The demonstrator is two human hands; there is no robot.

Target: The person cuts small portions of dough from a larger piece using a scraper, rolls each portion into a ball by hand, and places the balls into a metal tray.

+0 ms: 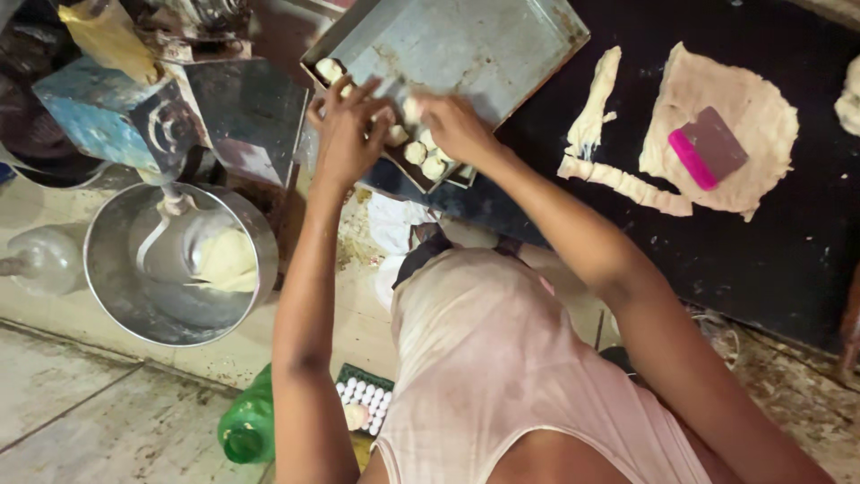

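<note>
A worn metal baking tray [466, 45] lies on the dark worktop, with several small dough balls [428, 159] lined along its near edge. My left hand [345, 134] rests fingers spread on the tray's near edge, by a dough ball [328, 69] at the corner. My right hand [452, 124] reaches over the row of balls and pinches one [411, 109] between its fingers. A flat sheet of rolled dough [761, 125] lies to the right with a pink-handled scraper [708, 148] on it. Cut dough strips [596, 108] lie between sheet and tray.
A steel mixer bowl [107, 278] holding a lump of dough [224, 260] stands at the left under a blue mixer [98, 112]. On the floor below are a green plastic bottle [246, 426] and a tray of eggs [363, 399]. The dark worktop [788, 251] fills the right.
</note>
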